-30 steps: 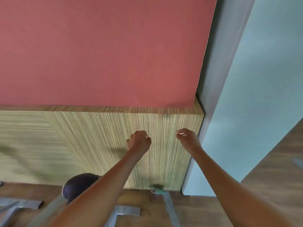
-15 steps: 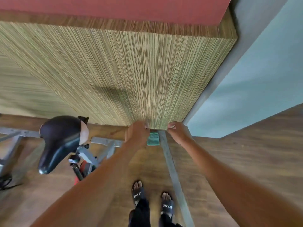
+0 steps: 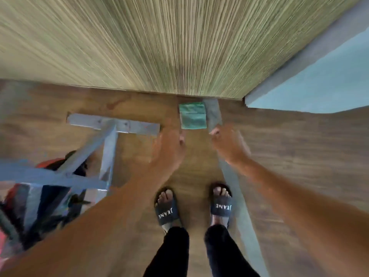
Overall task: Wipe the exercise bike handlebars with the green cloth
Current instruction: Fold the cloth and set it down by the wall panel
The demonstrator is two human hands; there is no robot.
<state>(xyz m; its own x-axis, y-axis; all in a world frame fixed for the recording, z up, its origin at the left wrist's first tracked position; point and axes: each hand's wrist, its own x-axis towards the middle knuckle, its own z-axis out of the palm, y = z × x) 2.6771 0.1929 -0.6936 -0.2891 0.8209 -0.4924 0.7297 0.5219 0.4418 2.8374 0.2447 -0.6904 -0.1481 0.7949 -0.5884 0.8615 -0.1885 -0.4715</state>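
Note:
The green cloth [image 3: 192, 116] lies folded flat on the wooden floor, just in front of the striped wall panel. My left hand [image 3: 168, 148] hovers a little short of its near left corner, and my right hand [image 3: 229, 144] a little short of its near right corner. Neither hand touches the cloth or holds anything; their fingers look loosely curled and are blurred by motion. The exercise bike's grey base bar [image 3: 113, 124] and slanted frame tubes [image 3: 85, 154] fill the left side. The handlebars are out of view.
The striped wood wall panel [image 3: 159, 47] rises right behind the cloth, and a pale blue wall [image 3: 319, 86] stands at the right. A grey strip [image 3: 213, 114] runs along the floor beside the cloth. My feet in black sandals [image 3: 166, 206] stand just behind my hands.
The view has tipped down from the wall to the floor. Both hands have come down with it, from in front of the panel to just short of the cloth.

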